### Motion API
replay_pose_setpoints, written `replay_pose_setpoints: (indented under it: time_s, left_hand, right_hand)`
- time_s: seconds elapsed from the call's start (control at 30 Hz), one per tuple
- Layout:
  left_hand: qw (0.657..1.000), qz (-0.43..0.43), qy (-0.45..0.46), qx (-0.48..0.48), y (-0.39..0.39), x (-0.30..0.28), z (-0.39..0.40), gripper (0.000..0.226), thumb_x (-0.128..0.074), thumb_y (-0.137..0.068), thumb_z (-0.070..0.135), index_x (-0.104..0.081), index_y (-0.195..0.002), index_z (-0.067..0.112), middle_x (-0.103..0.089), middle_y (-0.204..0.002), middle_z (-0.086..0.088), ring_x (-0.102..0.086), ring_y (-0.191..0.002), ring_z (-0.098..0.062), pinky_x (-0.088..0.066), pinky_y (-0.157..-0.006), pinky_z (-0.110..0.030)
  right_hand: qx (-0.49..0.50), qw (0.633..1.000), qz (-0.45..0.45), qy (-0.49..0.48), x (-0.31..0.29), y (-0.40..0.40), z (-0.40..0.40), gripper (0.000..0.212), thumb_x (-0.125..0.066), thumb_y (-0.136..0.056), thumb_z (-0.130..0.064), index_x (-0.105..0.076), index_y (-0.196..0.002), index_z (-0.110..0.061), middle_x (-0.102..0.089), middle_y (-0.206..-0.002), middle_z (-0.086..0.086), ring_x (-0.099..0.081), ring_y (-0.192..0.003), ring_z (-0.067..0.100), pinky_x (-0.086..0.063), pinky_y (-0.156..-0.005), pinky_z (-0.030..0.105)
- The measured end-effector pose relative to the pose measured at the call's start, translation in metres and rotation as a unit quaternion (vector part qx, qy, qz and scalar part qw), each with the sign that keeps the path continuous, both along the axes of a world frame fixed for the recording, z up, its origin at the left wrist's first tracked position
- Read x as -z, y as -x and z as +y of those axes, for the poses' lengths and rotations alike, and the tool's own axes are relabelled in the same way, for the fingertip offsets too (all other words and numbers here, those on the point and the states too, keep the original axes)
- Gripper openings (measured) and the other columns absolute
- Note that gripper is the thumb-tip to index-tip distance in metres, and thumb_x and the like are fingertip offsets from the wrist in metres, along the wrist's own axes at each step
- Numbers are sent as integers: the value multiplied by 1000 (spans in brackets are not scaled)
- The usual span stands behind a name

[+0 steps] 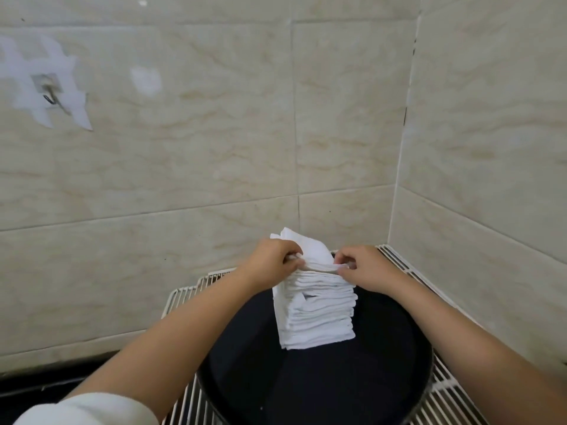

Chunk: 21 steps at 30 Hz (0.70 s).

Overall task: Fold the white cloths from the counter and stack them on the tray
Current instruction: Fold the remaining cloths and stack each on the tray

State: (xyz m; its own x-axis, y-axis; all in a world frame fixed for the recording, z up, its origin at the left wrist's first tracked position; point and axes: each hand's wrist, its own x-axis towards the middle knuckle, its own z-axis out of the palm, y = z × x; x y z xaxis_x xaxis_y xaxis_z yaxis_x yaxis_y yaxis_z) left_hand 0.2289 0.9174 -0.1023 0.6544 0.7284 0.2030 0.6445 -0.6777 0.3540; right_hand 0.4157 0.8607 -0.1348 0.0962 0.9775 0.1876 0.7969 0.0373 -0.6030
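White terry cloths, folded small, stand in a tall stack (316, 311) toward the back of a round black tray (306, 378), which rests on a pale wire rack (441, 391) pushed into the corner of a beige tiled wall (214, 148). The left hand (271, 260) and the right hand (363, 265) meet at the top of the pile, each with thumb and fingertips pinched together on the near edge of the topmost white cloth (310, 251), whose far corner sticks up loose and unflattened behind the hands. The main risk, as I judge it, is the height of the pile: it looks slightly uneven, with layers jutting out at different depths on the near face, so a sideways tug while smoothing the top piece could shear the upper layers off or tip the whole column onto the tray. Letting go before the raised corner is pressed flat would leave a lump, making each later cloth sit crooked. Pressing down hard off-centre could also slide the stack, since nothing braces it.
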Motion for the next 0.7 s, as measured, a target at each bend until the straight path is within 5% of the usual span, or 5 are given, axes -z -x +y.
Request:
replay_pose_setpoints:
  time_s: [0.1,0.3,0.47,0.6,0.7]
  left_hand:
    - [999,6,-30,15,4,4,-14,29,-52,-93,21,-60,-118,8,-67,-110,-8,-59,-98,-19,-33,-67,-14]
    - [999,-9,-30,-7,16,20,-33,38,-55,-92,30,-54,-125,11,-61,-114,-7,-51,-91,-15,-33,-76,-17]
    - [998,41,-13,-37,11,28,-38,62,-51,-91,43,-32,-141,13,-44,-141,-5,-40,-128,-23,-32,-107,-31]
    - [995,62,-35,-66,5,23,-37,59,-45,-93,43,-29,-143,17,-40,-145,-4,-34,-132,-24,-32,-109,-36]
    - [993,61,-57,-84,6,16,-37,55,-41,-94,43,-30,-142,17,-41,-144,-3,-34,-131,-24,-32,-107,-35]
  right_hand:
    - [-6,1000,4,-18,-2,1,-9,12,-57,-80,-4,-60,-78,-16,-55,-67,-7,-46,-58,5,-36,-52,11]
    - [-25,999,-22,-22,-2,11,-25,12,-55,-82,-5,-60,-79,-16,-52,-68,-7,-46,-61,9,-37,-61,24]
    - [-10,998,-65,5,6,14,-25,22,-46,-91,-10,-61,-106,-6,-51,-91,-3,-46,-83,11,-31,-73,20]
    - [-10,996,-88,9,-4,13,-23,25,-46,-91,-13,-61,-110,-7,-62,-101,5,-50,-84,15,-35,-74,23]
    - [-14,994,-105,18,-18,14,-25,31,-46,-93,-17,-56,-121,-8,-61,-119,8,-56,-104,21,-37,-81,22]
